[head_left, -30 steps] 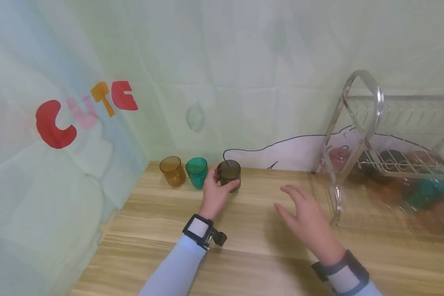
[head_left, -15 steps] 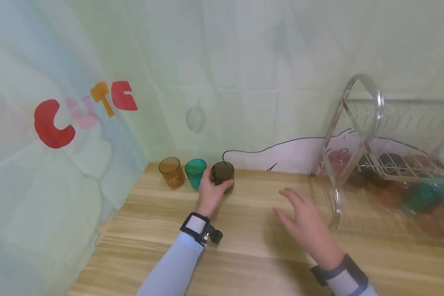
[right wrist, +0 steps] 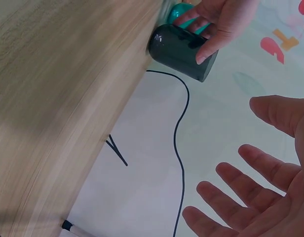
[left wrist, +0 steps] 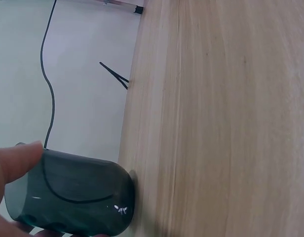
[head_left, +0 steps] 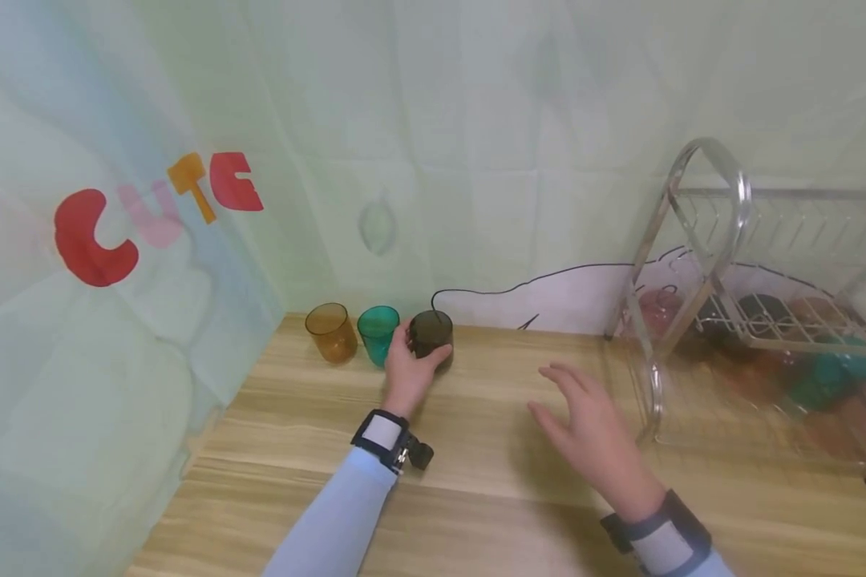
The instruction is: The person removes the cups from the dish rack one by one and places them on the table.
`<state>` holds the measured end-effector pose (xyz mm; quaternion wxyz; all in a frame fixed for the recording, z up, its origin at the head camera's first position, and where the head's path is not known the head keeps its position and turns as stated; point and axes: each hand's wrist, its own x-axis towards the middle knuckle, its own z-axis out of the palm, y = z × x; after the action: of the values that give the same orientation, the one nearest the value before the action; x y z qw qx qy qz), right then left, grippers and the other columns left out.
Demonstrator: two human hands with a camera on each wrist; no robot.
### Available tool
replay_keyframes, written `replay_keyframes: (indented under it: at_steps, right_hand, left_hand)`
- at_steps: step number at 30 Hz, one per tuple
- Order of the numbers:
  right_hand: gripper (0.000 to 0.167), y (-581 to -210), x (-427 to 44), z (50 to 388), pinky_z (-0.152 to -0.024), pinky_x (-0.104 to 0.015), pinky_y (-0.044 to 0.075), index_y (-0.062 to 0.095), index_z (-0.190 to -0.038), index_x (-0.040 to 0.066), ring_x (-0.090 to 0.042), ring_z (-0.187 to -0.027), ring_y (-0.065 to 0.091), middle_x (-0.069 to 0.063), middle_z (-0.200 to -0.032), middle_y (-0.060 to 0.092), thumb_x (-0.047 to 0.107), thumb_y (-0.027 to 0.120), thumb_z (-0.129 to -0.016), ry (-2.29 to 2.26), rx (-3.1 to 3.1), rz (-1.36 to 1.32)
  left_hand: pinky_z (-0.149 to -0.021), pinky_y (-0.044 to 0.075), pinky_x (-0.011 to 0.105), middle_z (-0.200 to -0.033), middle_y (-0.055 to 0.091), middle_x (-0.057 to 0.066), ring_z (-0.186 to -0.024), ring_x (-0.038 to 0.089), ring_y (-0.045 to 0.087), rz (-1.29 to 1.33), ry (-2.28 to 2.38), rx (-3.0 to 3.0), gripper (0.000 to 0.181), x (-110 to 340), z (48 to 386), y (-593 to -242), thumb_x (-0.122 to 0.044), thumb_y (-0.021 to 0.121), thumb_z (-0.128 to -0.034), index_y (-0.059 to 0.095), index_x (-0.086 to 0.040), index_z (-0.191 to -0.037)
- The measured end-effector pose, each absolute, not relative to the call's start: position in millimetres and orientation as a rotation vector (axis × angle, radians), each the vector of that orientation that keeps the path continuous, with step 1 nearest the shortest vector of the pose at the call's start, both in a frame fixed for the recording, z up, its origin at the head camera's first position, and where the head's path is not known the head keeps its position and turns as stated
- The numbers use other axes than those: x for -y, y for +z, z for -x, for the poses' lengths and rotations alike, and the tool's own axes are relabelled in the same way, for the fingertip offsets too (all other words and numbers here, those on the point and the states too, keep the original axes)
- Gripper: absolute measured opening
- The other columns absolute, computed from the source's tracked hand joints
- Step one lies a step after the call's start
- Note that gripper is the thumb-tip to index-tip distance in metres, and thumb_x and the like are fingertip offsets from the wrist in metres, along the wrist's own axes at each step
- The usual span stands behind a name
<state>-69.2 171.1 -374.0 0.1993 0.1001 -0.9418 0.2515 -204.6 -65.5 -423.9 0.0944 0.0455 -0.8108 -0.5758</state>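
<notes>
My left hand [head_left: 409, 375] grips a dark grey cup [head_left: 433, 335] upright at the table's back edge, thumb on its right side and fingers round the left. In the left wrist view, the thumb lies by the rim of the dark cup [left wrist: 78, 190]. Close on its left stands a teal cup [head_left: 378, 332], then an amber cup [head_left: 333, 335]. The right hand [head_left: 597, 437] hovers over the table between that cup and the rack, fingers spread and holding nothing. In the right wrist view, the right hand's fingers [right wrist: 241, 197] are apart, away from the dark cup [right wrist: 179, 52].
A two-tier metal rack [head_left: 657, 385] stands on the right, with several coloured cups on its lower level, among them a teal one [head_left: 826, 377] and a pink one [head_left: 657, 312]. A printed cloth backdrop [head_left: 476, 200] rises behind the wooden table [head_left: 469, 473].
The left hand has shifted the dark cup left, closer to the teal cup, and still grips it. The right hand has barely moved.
</notes>
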Motion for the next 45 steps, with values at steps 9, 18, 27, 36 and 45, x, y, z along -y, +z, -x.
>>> replay_keyframes:
  at_steps: [9,18,27,36,45]
  right_hand:
    - [0.053,-373,-172,68,-0.100,-0.051,0.043,0.055,-0.127,0.012,-0.031,-0.121,0.051,-0.011,-0.133,0.053,0.038,0.070,-0.082,0.698,2.624,-0.278]
    - [0.054,-373,-176,65,-0.099,-0.049,0.044,0.054,-0.127,0.013,-0.029,-0.121,0.051,-0.010,-0.134,0.053,0.037,0.069,-0.082,0.690,2.632,-0.255]
    - [0.046,-358,-195,53,-0.093,-0.047,0.047,0.060,-0.121,0.010,-0.029,-0.111,0.057,-0.010,-0.123,0.061,0.030,0.072,-0.081,0.661,2.484,-0.233]
    - [0.038,-337,-241,41,-0.093,-0.053,0.041,0.063,-0.112,0.004,-0.037,-0.111,0.053,-0.018,-0.119,0.061,0.021,0.073,-0.079,0.601,2.404,-0.076]
    - [0.028,-334,-294,36,-0.088,-0.055,0.039,0.066,-0.102,0.003,-0.042,-0.104,0.054,-0.021,-0.113,0.064,0.023,0.068,-0.083,0.524,2.372,0.105]
  left_hand:
    - [-0.108,0.036,0.045,-0.139,0.046,0.008,-0.129,0.027,0.043,-0.127,-1.650,2.448,0.078,63,205,-426,-0.031,0.078,-0.0754,0.037,-0.012,-0.139]
    - [-0.113,0.028,0.047,-0.148,0.032,0.019,-0.138,0.032,0.030,-0.160,-1.644,2.531,0.091,65,193,-424,-0.035,0.076,-0.0759,0.025,-0.003,-0.145]
    - [-0.116,0.021,0.046,-0.155,0.016,0.020,-0.143,0.031,0.018,-0.136,-1.724,2.547,0.100,70,169,-407,-0.042,0.070,-0.0799,0.009,-0.003,-0.148]
    - [-0.115,0.023,0.049,-0.156,0.017,0.009,-0.144,0.027,0.016,0.080,-1.433,2.501,0.093,64,144,-380,-0.047,0.067,-0.0815,0.014,-0.012,-0.150]
    - [-0.112,0.020,0.059,-0.159,0.003,0.005,-0.146,0.027,-0.004,0.420,-0.935,2.538,0.092,54,122,-371,-0.058,0.062,-0.0811,0.006,-0.032,-0.150]
